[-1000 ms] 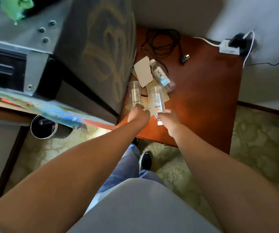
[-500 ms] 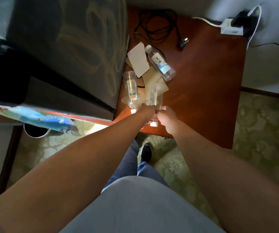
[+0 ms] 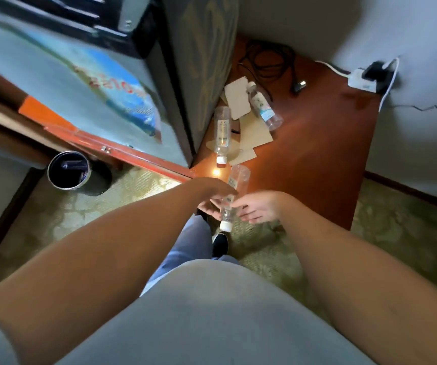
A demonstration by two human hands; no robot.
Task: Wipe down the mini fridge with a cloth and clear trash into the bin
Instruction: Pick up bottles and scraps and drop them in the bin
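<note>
Holding a clear bottle cap-down between my left hand and right hand, fingers of both curled on it, I hover off the wooden shelf, bin to my left.

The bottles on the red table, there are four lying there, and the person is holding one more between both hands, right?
Not quite. The head view shows only two bottles lying on the red table: one beside the fridge and one farther back. The rest is right: the left hand and right hand hold one more bottle between them.
</note>
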